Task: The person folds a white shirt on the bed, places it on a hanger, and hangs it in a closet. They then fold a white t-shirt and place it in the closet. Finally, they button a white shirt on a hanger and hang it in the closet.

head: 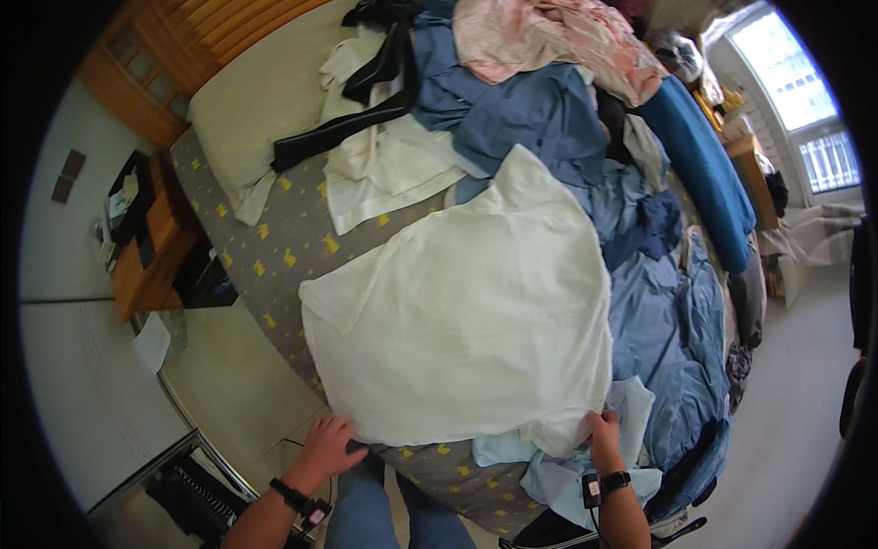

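Observation:
A white short-sleeved top (473,309) lies spread over the near part of a bed, one sleeve pointing left and another bunched at the lower right. My right hand (603,436) pinches the bunched cloth at that lower right corner. At the lower left corner is my left hand (328,445), its thumb apart from its fingers and its fingertips at the hem; whether they touch the cloth is hard to tell. A pale blue garment (504,447) shows from under the top beside my right hand.
Blue shirts (651,322) are heaped on the right of the patterned bedsheet (288,237). Beyond the top lie a white garment (405,171), a black strap-like item (336,134) and pink cloth (542,34). A wooden nightstand (161,240) stands left, near a pillow (254,103).

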{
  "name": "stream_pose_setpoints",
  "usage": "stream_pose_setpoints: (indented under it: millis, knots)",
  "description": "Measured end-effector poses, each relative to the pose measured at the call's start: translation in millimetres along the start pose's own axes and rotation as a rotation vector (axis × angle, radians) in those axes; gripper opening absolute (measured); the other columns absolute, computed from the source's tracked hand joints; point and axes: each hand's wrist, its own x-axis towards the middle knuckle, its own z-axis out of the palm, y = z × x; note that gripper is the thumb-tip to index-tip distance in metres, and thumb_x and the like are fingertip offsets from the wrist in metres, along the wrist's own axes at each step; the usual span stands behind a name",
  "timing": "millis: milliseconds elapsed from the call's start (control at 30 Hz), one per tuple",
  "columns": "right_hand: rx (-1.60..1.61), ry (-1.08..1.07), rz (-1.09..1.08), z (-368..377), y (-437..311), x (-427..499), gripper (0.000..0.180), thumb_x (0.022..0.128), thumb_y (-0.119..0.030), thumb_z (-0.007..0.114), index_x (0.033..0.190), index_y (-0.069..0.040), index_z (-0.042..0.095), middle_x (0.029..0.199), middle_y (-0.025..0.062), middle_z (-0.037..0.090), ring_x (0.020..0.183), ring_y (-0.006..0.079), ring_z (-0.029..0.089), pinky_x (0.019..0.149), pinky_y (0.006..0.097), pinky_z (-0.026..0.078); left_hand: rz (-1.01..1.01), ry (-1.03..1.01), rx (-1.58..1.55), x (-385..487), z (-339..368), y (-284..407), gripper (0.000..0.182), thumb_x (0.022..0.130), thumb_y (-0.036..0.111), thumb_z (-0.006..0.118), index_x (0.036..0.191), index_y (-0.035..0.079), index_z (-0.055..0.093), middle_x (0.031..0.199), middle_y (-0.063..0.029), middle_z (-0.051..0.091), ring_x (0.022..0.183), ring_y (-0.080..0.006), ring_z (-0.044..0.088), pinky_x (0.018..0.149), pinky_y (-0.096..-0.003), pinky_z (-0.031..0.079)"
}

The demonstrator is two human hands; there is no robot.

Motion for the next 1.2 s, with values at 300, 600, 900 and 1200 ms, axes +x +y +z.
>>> stream_pose_setpoints:
  millis: [300, 600, 900, 1200]
  knots:
    - [-0.394, 0.156, -0.626, 81, -6, -59, 0.064, 0.079, -0.009, 0.077, 0.136, 0.001, 0.048, 0.144, 0.0193, 0.045, 0.139, 0.0356, 0.041, 0.118, 0.0398, 0.029, 0.047, 0.666, 0.390, 180, -64, -51, 0.029, 0.085, 0.020, 0.072, 0.110, 0.009, 0.062, 0.119, -0.0110, 0.060, 0.112, -0.0299, 0.056, 0.101, -0.0523, 0.037]
    - [-0.200, 0.198, -0.434, 67, -26, 1, 0.060, 0.084, -0.010, 0.074, 0.137, -0.001, 0.048, 0.139, 0.0167, 0.050, 0.134, 0.0289, 0.045, 0.115, 0.0376, 0.032, -0.616, 0.835, -1.214, 247, -134, -174, 0.027, 0.102, 0.036, 0.061, 0.109, 0.009, 0.062, 0.096, -0.0031, 0.068, 0.085, -0.0166, 0.065, 0.074, -0.0343, 0.052]
    - [-0.319, -0.512, -0.657, 218, -2, -144, 0.015, 0.090, -0.006, 0.071, 0.106, -0.005, 0.068, 0.091, 0.0089, 0.069, 0.074, 0.0149, 0.066, 0.067, 0.0303, 0.055, -0.475, 0.397, -1.565, 235, -126, -170, 0.026, 0.097, 0.020, 0.068, 0.117, 0.005, 0.060, 0.115, -0.0071, 0.069, 0.103, -0.0170, 0.067, 0.090, -0.0327, 0.053]
    - [-1.467, -0.831, -1.413, 410, 53, -240, 0.030, 0.086, -0.017, 0.060, 0.114, -0.011, 0.067, 0.146, 0.0115, 0.051, 0.078, 0.0250, 0.062, 0.067, 0.0385, 0.052, -0.487, 0.441, -1.295, 276, -166, -168, 0.020, 0.097, 0.016, 0.070, 0.106, 0.007, 0.056, 0.101, -0.0043, 0.065, 0.090, -0.0159, 0.064, 0.081, -0.0316, 0.053]
